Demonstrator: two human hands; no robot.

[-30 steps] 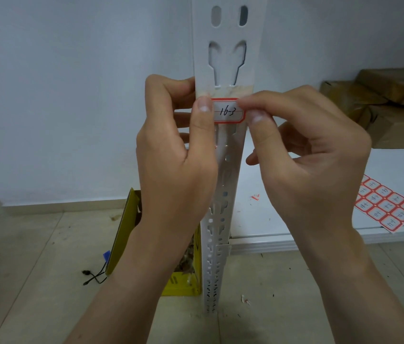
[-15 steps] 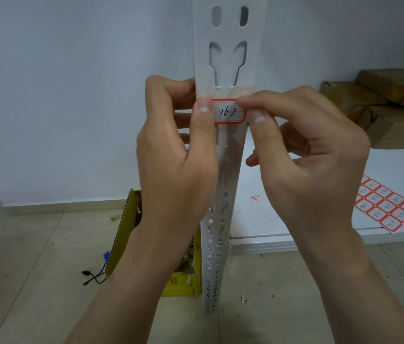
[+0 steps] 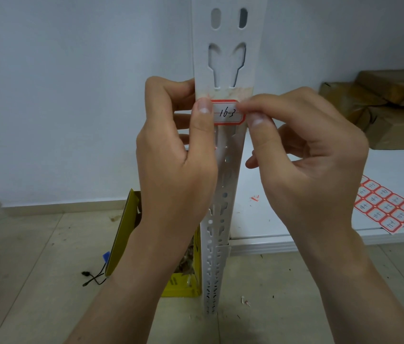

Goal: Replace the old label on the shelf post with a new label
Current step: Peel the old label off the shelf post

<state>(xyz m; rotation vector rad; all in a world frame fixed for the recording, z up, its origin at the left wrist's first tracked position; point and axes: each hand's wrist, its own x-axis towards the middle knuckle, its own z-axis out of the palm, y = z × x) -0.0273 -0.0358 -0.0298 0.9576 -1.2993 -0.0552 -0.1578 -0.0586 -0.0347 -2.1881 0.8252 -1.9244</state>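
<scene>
Red-bordered white paper label (image 3: 227,112) marked "16-3", on the front face of the white perforated steel shelf post (image 3: 225,58), just below a band of yellowish adhesive residue (image 3: 225,91) and the keyhole slots.

Head view. Label spanning nearly the full post face, held at both ends. Left hand (image 3: 176,160) wrapped around the post's left edge, thumb tip (image 3: 204,109) pressed flat on the label's left end, remaining fingers curled behind the post. Right hand (image 3: 312,155) closed in a pinch, index fingertip and thumb (image 3: 258,120) meeting on the label's right edge; whether that edge is stuck down or lifted off the metal, impossible to tell. Lower right, on the white shelf board (image 3: 282,219), a sheet of spare red-bordered labels (image 3: 386,207). Behind the post, an open yellow cardboard box (image 3: 126,232) on the tiled floor.

Risks, as judged: skewed seating if one end is pressed before the other is levelled; a crease or trapped bubble from uneven thumb pressure; weak adhesion where the sticker overlaps old residue; smudged ink under a sliding thumb.
</scene>
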